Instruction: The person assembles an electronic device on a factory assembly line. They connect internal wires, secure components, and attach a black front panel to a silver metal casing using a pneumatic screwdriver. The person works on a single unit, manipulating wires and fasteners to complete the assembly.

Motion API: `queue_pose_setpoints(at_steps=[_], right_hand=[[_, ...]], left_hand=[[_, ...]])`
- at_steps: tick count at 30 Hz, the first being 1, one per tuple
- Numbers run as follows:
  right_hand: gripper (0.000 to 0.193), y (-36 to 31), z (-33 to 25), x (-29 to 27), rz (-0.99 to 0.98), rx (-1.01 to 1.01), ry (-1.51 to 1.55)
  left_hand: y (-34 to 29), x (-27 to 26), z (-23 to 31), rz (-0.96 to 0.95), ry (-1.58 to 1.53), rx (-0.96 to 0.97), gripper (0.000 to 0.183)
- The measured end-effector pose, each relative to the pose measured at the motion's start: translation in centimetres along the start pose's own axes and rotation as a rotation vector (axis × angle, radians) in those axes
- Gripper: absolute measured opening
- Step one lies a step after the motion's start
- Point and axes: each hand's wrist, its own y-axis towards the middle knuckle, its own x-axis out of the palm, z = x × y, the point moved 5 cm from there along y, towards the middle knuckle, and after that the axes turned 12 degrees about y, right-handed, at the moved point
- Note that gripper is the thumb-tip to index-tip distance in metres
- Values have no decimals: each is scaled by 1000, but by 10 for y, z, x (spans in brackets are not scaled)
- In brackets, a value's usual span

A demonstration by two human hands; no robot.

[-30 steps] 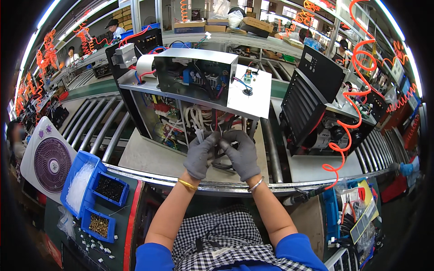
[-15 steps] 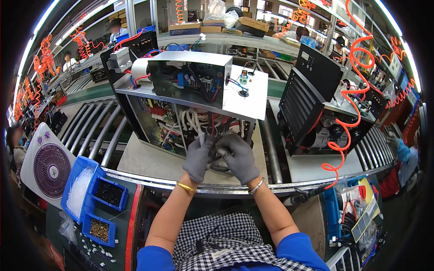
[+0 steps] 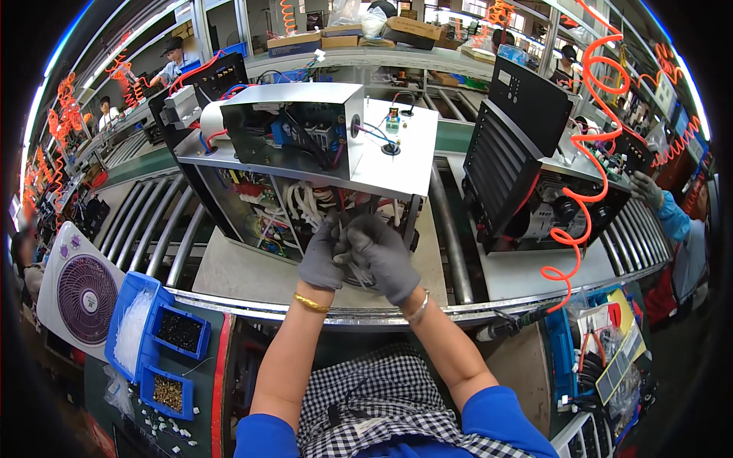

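Both my hands wear grey gloves and meet at the open lower front of a metal-cased machine. My left hand is closed beside a bundle of white wires inside the case. Close against it, my right hand has its fingers bent together in a pinch. A thin pale strip shows beneath the fingers; its kind and what else they grip are hidden. Circuit boards and coloured wires fill the compartment left of my hands. The machine stands on a pale board.
A second black machine stands to the right, with a coiled orange air hose hanging before it. Blue bins of small parts and a white fan are at left. Rollers flank the board. A co-worker's gloved hand touches the second machine.
Both my hands have shifted slightly left and up, and the right now overlaps the left more. The white wires no longer show over my left fingers. The co-worker's hand has moved to the second machine.
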Motion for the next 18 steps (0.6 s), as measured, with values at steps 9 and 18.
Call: queue_pose_setpoints(at_steps=[9, 18], right_hand=[[36, -13, -28, -26, 207, -39, -49], [37, 59, -23, -252, 714, -133, -701]], left_hand=[[-20, 7, 4, -173, 290, 168, 26], [-73, 14, -80, 72, 1761, 565, 35]])
